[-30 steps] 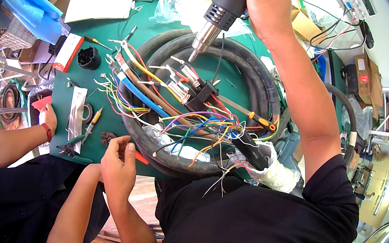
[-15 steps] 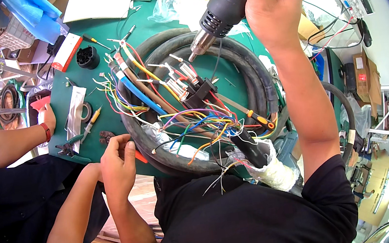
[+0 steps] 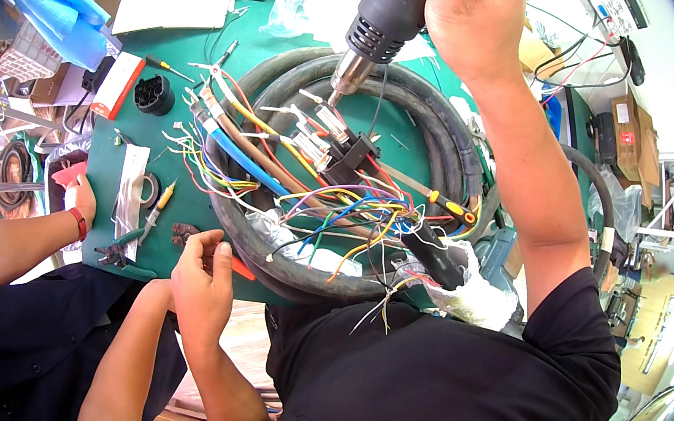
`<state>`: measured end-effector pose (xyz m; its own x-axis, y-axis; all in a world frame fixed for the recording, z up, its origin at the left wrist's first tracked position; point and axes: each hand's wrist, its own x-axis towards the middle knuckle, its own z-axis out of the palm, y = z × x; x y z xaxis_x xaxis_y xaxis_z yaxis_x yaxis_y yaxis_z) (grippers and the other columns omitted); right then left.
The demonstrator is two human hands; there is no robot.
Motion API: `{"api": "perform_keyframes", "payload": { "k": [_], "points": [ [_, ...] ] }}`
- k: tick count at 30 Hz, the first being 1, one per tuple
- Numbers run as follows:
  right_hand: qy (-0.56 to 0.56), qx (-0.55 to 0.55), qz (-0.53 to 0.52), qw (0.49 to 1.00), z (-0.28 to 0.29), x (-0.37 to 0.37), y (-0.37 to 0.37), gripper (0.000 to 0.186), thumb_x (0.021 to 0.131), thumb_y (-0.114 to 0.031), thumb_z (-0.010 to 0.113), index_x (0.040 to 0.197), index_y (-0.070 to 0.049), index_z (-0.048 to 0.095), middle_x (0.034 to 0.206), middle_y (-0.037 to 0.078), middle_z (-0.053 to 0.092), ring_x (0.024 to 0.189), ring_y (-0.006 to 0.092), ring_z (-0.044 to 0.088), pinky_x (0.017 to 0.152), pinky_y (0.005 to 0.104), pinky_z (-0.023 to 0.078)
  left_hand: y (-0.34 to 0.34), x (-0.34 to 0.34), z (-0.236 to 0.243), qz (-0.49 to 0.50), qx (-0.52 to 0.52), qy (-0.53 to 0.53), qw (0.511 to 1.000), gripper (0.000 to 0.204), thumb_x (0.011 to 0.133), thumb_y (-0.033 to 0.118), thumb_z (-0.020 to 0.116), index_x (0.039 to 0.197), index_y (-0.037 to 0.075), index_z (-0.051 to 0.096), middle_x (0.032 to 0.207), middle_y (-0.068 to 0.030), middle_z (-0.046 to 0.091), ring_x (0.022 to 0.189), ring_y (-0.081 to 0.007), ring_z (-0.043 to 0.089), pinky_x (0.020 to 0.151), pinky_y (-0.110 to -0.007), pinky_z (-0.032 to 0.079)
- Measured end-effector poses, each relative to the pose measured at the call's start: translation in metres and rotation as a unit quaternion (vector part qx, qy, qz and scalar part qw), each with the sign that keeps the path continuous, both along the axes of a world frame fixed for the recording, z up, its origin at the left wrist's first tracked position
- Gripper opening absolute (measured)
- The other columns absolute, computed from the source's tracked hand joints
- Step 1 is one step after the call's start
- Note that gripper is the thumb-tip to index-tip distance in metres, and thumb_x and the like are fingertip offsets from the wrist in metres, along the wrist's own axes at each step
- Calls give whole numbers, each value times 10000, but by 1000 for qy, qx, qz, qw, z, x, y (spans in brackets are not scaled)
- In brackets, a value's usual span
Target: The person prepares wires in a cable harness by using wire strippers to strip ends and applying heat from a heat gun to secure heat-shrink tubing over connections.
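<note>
A black heat gun [image 3: 381, 17] is gripped in my right hand [image 3: 472, 9], raised at the upper right. Its metal nozzle [image 3: 350, 72] points down-left, close above several silver pin contacts [image 3: 331, 123] with wires attached, beside a black plastic connector part [image 3: 352, 160]. Thick blue wire [image 3: 239, 162], brown wires and many thin coloured wires [image 3: 370, 202] run from a stripped black cable [image 3: 432, 256]. My left hand [image 3: 204, 283] is at the table's near edge, fingers curled inward, beside an orange-red handle [image 3: 242, 268]; anything inside its grasp is hidden.
A coiled thick black cable [image 3: 445, 124] surrounds the wires on the green table [image 3: 177, 159]. A yellow-and-black screwdriver [image 3: 451, 206] lies inside the coil. Pliers [image 3: 115, 255], tape [image 3: 149, 190] and a round black part [image 3: 153, 96] lie left. A co-worker's hand [image 3: 81, 201] rests at the left edge.
</note>
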<state>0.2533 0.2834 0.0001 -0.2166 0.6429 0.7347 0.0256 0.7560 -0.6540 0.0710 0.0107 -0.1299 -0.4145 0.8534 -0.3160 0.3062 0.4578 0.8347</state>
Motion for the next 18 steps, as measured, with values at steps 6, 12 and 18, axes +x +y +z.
{"api": "perform_keyframes", "payload": {
  "k": [6,12,18],
  "points": [
    [-24,2,-13,1000,4,0,-4,338,915,-293,605,1022,20,533,797,12,537,698,78,470,625,232,402,2,0,2,2,-3,-11,1000,246,940,161,566,1060,-54,578,897,-84,628,815,-122,568,757,-263,465],
    [-31,-4,-9,999,5,3,-3,327,919,-280,601,1021,23,533,793,12,537,701,75,475,628,228,405,3,0,4,2,0,-16,1000,238,939,150,566,1058,-56,579,891,-81,628,805,-120,567,750,-264,467],
    [7,1,-14,1000,4,-7,-6,332,918,-276,603,1027,30,532,804,14,547,709,74,482,633,230,409,7,1,3,-5,5,-3,1000,226,928,130,572,1051,-59,584,882,-98,637,790,-138,583,736,-274,477]
  ]
}}
